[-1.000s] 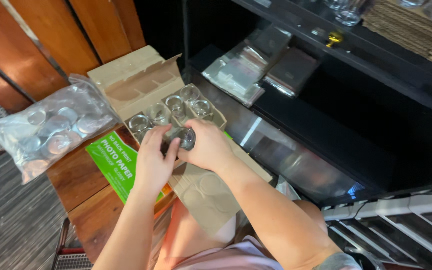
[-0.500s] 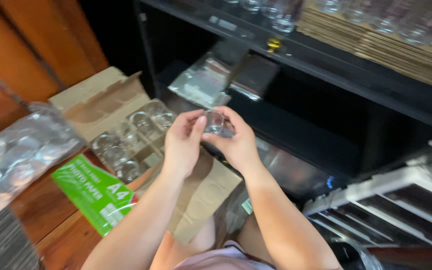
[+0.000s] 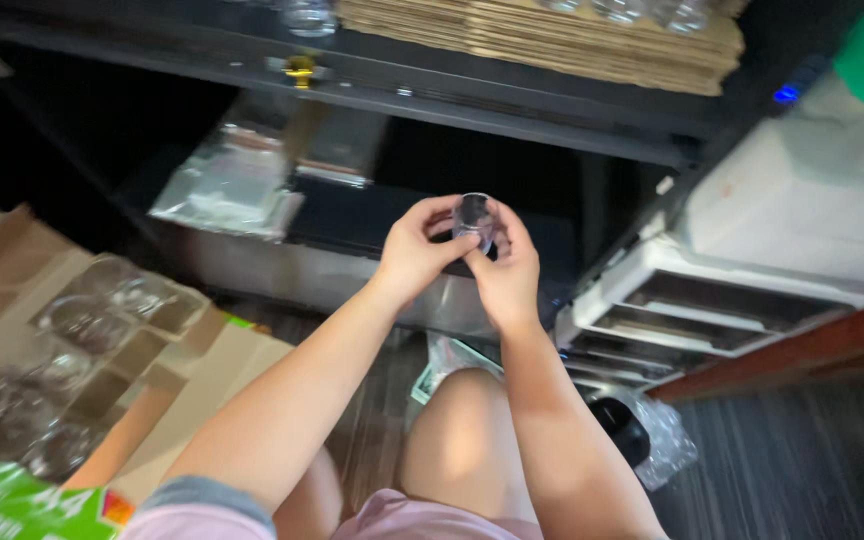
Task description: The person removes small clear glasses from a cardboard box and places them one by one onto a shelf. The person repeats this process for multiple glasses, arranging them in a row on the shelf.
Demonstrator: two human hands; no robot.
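Both my hands are raised in front of a dark shelf unit and together hold a small clear glass jar (image 3: 474, 217). My left hand (image 3: 414, 251) grips it from the left with thumb and fingers. My right hand (image 3: 505, 270) cups it from below and the right. At the lower left lies an open cardboard box (image 3: 167, 355) with dividers, and several more clear jars (image 3: 82, 322) sit in its cells. My bare knees show beneath my arms.
A black shelf unit (image 3: 512, 115) stands ahead, with clear plastic bags (image 3: 232, 180) on a lower shelf and a stack of flat cardboard (image 3: 552, 35) on top. A white tiered tray stack (image 3: 752, 250) stands at right. A green paper pack (image 3: 12, 505) lies at bottom left.
My hands lifted the jar up and away from the box toward the shelf. The view swung right, so the box slid to the left edge.
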